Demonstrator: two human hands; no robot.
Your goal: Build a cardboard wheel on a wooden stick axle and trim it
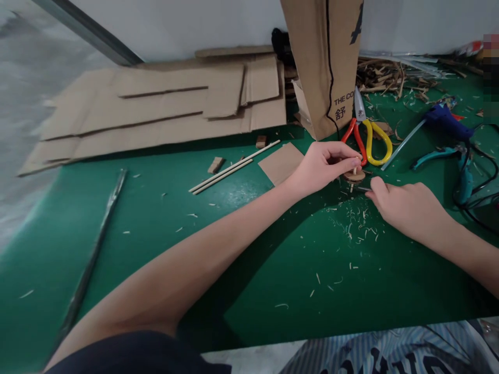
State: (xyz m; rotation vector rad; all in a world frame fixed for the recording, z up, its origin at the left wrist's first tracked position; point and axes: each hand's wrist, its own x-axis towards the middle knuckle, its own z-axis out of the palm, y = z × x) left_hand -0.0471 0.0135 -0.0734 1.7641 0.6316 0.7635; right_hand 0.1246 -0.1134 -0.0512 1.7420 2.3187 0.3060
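Pinched between the thumb and fingers of my left hand (325,166) is a thin wooden stick that runs upright through a small round cardboard disc (354,177). The stick's pale lower end (352,188) shows just under the disc. My right hand (403,205) is closed around a slim tool whose grey metal part (364,189) points left at that lower end; its handle is hidden in my fist. Pale shavings (362,223) are scattered on the green table (273,291) below both hands.
Scissors (376,143), a blue glue gun (448,120) and teal pliers (464,176) lie at the right. A tall cardboard box (323,62) stands behind my left hand. Cardboard sheets (167,98), two sticks (224,175) and a cardboard square (283,162) lie further left.
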